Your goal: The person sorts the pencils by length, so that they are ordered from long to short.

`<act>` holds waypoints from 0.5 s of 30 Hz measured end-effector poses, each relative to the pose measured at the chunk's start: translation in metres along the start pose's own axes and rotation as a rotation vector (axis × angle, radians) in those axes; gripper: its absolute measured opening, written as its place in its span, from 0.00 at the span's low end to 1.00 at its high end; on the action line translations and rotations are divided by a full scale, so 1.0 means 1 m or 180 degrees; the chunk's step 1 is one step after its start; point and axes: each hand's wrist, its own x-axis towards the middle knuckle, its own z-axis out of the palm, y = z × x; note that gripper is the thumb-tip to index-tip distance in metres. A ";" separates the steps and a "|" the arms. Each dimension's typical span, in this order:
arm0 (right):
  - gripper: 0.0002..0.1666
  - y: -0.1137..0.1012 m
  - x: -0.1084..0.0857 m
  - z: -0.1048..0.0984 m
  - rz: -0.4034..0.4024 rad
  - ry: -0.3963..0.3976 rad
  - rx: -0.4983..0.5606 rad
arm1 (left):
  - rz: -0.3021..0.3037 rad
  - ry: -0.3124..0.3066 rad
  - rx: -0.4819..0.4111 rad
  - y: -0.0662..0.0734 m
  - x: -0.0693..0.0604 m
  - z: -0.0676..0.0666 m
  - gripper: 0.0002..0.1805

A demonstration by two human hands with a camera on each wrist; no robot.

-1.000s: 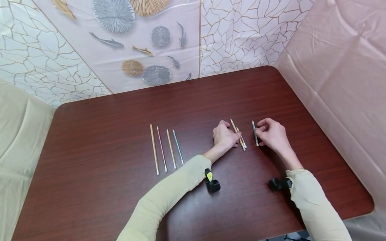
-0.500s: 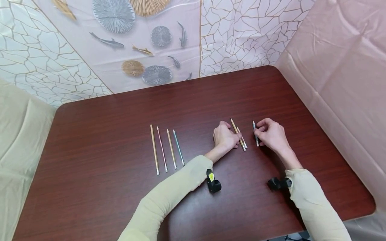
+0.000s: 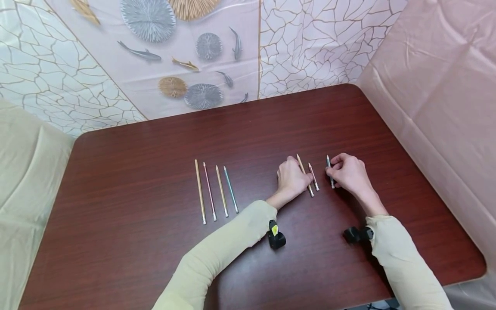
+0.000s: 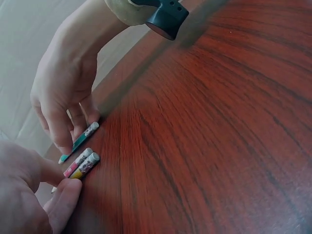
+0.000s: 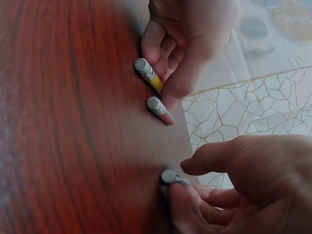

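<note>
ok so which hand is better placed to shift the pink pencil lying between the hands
Probably the left hand: at the yellow pencil, it is close by the pink pencil, while the right hand, at the teal pencil, has a clear gap to cross.

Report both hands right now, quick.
Left hand: closed, pinching a yellow pencil.
Right hand: closed, pinching a teal pencil.

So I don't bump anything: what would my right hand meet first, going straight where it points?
Beyond the teal pencil it holds, your right hand would probably meet the short pink pencil, though depth is unclear.
</note>
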 end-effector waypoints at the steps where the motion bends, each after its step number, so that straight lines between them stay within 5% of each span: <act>1: 0.14 -0.001 0.000 0.000 0.0010 -0.0009 -0.0019 | 0.0036 -0.0001 0.0044 0.000 0.000 0.000 0.17; 5: 0.13 -0.004 0.001 -0.001 0.0068 -0.0028 -0.0162 | 0.0144 -0.0030 0.0187 0.002 0.003 -0.002 0.16; 15: 0.15 -0.011 0.003 -0.002 0.0182 -0.0079 -0.0607 | 0.0073 -0.0124 0.0299 0.006 0.007 -0.005 0.23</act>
